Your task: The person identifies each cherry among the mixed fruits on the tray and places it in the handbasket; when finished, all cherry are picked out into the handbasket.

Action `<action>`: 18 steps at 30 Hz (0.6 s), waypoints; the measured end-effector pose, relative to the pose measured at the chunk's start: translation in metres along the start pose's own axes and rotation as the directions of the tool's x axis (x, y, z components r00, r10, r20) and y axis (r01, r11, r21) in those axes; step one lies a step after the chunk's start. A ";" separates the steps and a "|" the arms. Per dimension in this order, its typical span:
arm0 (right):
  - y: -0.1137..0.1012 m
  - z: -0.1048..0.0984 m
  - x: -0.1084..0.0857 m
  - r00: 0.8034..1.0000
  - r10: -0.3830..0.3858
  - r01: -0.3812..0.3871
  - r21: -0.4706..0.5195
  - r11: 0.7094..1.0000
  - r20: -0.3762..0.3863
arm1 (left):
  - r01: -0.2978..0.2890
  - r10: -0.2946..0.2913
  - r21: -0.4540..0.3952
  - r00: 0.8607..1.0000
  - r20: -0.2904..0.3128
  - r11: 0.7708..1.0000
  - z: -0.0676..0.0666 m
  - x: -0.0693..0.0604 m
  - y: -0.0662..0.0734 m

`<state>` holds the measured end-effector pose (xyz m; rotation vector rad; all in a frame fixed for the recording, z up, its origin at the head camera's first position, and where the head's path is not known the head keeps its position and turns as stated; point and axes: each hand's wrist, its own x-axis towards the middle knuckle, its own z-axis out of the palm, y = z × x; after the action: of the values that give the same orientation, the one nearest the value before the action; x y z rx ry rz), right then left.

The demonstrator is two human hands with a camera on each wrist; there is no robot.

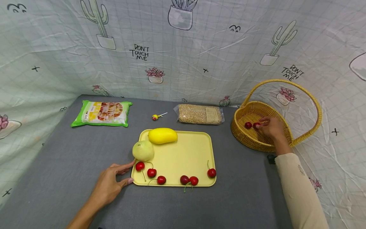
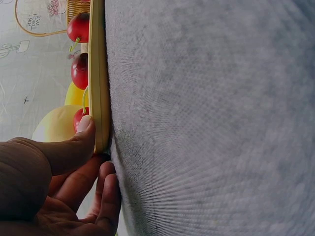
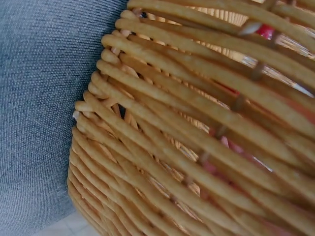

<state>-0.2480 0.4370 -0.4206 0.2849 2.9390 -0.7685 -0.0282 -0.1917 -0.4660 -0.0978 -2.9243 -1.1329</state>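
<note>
My left hand [image 1: 110, 183] holds the left end of a yellow tray [image 1: 186, 152]; in the left wrist view the thumb [image 2: 81, 140] lies against its rim. On the tray are a yellow mango [image 1: 163, 136], a pale green round fruit [image 1: 143, 150] and several red cherries [image 1: 152, 173] along the near side. My right hand [image 1: 271, 128] reaches inside a wicker basket [image 1: 241, 135], its fingertips pinching a cherry [image 1: 256, 125]. Another cherry [image 1: 248, 125] lies beside it. The right wrist view is filled by the basket's woven side [image 3: 172, 128], which mostly hides that hand.
Behind the tray lie a green food bag [image 1: 105, 113], a lollipop [image 1: 155, 117] and a clear pack of grains [image 1: 198, 114]. The basket's tall handle [image 1: 318, 111] arches up at the right. A printed cloth [image 1: 200, 54] hangs behind the grey table [image 1: 65, 171].
</note>
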 end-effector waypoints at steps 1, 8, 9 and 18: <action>0.000 -0.001 -0.001 1.000 -0.003 0.003 0.005 1.000 -0.011 | -0.002 0.002 0.001 1.000 -0.001 1.000 0.000 0.000 0.000; -0.008 -0.003 -0.014 0.978 -0.111 0.118 0.025 0.993 -0.177 | -0.004 0.004 0.003 1.000 -0.004 1.000 0.000 0.001 0.000; -0.010 -0.003 -0.017 0.968 -0.130 0.139 0.027 0.990 -0.213 | -0.005 0.005 0.003 1.000 -0.004 1.000 0.000 0.001 0.000; -0.038 -0.005 -0.042 0.882 -0.217 0.280 0.095 0.955 -0.418 | -0.010 0.010 0.007 1.000 -0.004 1.000 0.000 0.001 0.000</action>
<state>-0.2149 0.4003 -0.3931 0.0786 3.3578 -1.0934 -0.0288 -0.1915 -0.4661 -0.1098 -2.9210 -1.1195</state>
